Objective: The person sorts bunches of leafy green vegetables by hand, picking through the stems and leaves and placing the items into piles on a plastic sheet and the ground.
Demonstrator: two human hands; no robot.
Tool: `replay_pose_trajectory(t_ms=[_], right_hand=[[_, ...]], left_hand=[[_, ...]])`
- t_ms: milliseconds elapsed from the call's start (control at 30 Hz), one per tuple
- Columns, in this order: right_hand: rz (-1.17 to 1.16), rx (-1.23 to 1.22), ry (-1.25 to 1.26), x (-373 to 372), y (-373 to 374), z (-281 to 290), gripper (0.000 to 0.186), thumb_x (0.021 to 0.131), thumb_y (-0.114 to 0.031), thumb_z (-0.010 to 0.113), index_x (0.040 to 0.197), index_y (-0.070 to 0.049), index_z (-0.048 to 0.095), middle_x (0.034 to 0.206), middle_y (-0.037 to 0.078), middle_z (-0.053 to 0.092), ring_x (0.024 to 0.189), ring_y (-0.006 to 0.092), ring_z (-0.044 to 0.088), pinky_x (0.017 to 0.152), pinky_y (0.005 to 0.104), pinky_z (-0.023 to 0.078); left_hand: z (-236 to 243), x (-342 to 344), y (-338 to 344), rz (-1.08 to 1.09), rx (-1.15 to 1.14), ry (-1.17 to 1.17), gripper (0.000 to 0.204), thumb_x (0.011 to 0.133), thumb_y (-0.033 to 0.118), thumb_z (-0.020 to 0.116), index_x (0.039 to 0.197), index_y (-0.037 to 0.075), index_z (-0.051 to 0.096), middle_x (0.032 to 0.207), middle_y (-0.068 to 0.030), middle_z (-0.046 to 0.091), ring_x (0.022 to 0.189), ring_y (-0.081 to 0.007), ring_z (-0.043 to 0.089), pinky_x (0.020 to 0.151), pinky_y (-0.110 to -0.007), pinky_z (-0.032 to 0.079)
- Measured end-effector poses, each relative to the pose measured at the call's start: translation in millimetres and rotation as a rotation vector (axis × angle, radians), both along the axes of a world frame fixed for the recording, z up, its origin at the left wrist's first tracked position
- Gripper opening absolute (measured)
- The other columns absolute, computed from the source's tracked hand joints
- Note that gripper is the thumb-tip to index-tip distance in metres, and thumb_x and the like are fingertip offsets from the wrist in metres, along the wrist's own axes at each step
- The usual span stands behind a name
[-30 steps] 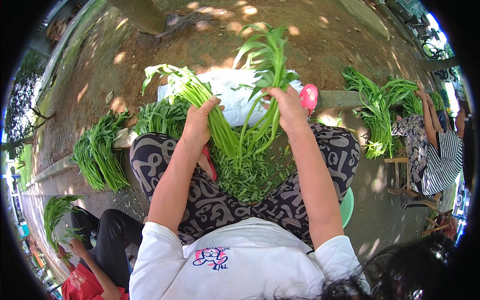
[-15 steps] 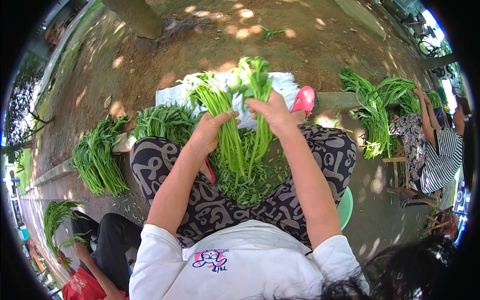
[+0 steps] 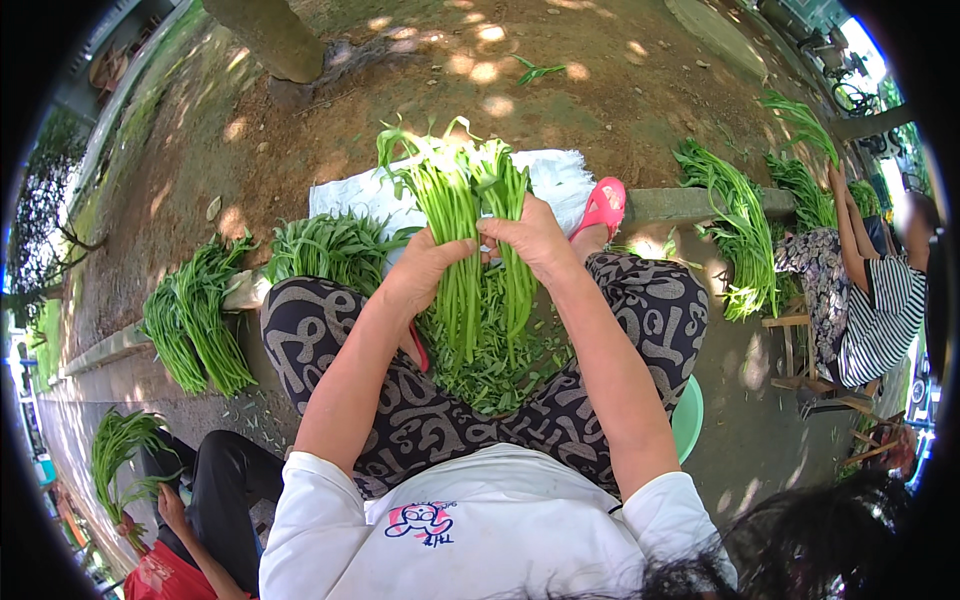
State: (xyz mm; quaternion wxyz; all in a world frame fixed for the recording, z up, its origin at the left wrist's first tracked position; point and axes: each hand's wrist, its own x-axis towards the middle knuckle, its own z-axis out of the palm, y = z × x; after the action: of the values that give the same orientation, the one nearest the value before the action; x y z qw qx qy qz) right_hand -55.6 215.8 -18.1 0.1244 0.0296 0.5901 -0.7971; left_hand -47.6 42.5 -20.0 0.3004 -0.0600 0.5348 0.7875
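Observation:
My left hand [image 3: 428,266] is closed round a thick bunch of water spinach [image 3: 455,300], its long pale-green stems hanging down and its leafy tops pointing away from me. In my right hand [image 3: 535,240] is a thinner bunch of water spinach [image 3: 514,290], held upright right beside the first, so the two bunches nearly touch. My thumbs lie across the front of the stems; most of the other fingers are hidden behind them. Below, between my knees, lies a heap of cut leaves and short stem pieces [image 3: 490,390].
A white woven sheet [image 3: 560,180] lies beyond my hands, near my pink sandal [image 3: 603,207]. More greens [image 3: 330,245] rest by my left knee, with another bundle [image 3: 200,325] farther left. Greens [image 3: 740,230] lie along the right kerb. A green basin [image 3: 688,420] stands beside my right thigh. Two people handle greens nearby.
Both bunches have come closer together, and my right hand has moved slightly left and down. At the right, the other person has lifted some greens away from the kerb.

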Motion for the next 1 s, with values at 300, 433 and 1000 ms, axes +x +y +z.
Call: replay_pose_trajectory(t_ms=[300, 433, 1000], right_hand=[[0.014, 0.145, 0.063, 1, -9, 2, 0.032, 0.075, -0.002, 0.066, 0.106, -0.001, 0.058, 0.084, 0.005, 0.063, 0.069, 0.014, 0.059, 0.055, 0.0278, 0.048], [0.058, 0.18, 0.074, -3, -4, -8, 0.031, 0.076, -0.001, 0.066, 0.105, 0.001, 0.057, 0.084, 0.006, 0.062, 0.068, 0.0144, 0.059, 0.055, 0.0284, 0.049], [0.207, 0.08, 0.213, 2, -8, 2, 0.053, 0.075, -0.015, 0.079, 0.118, -0.002, 0.051, 0.103, 0.005, 0.062, 0.087, 0.013, 0.059, 0.073, 0.0282, 0.051]], left_hand=[[-2, 3, 1, 0.021, -0.102, 0.097, 0.03, 0.084, 0.0, 0.063, 0.113, -0.001, 0.056, 0.1, -0.0098, 0.065, 0.088, -0.0198, 0.064, 0.077, -0.035, 0.055], [-4, 2, 1, 0.003, -0.144, 0.127, 0.03, 0.084, 0.0, 0.064, 0.113, -0.001, 0.056, 0.1, -0.0095, 0.066, 0.088, -0.0183, 0.064, 0.075, -0.033, 0.055], [-7, -3, -5, 0.089, 0.049, 0.006, 0.032, 0.085, 0.011, 0.069, 0.113, 0.002, 0.058, 0.102, -0.0068, 0.063, 0.088, -0.0184, 0.062, 0.077, -0.034, 0.054]])
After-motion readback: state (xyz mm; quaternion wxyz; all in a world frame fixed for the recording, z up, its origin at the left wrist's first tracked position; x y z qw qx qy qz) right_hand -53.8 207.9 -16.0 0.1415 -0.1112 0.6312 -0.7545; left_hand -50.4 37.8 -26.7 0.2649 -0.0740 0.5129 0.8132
